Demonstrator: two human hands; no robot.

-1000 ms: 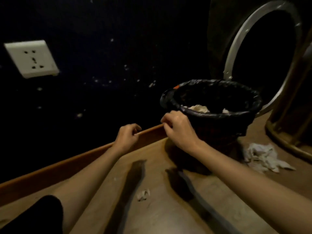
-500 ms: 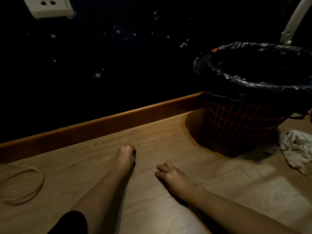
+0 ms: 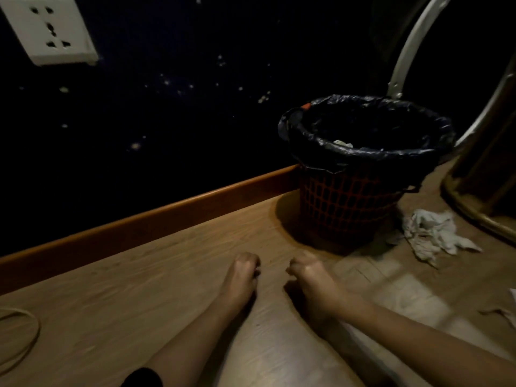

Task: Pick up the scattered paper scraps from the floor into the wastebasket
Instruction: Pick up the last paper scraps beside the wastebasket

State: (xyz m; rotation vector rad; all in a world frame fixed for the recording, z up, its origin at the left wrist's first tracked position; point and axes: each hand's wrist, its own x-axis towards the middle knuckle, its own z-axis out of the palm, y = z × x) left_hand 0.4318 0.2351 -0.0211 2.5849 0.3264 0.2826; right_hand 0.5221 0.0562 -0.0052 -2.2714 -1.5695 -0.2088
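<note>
Left hand (image 3: 242, 270) and right hand (image 3: 310, 278) rest curled on the floor (image 3: 134, 303), any contents impossible to tell, near one lined wastebasket (image 3: 346, 208); one crumpled paper wad (image 3: 434, 233) lies beside it, another scrap (image 3: 498, 312) cut off at right.

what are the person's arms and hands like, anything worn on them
Both forearms are bare down to the left hand and right hand: no gloves, and no watch or ring shows in the dim light. By the left elbow, black fabric may be a sleeve.
</note>
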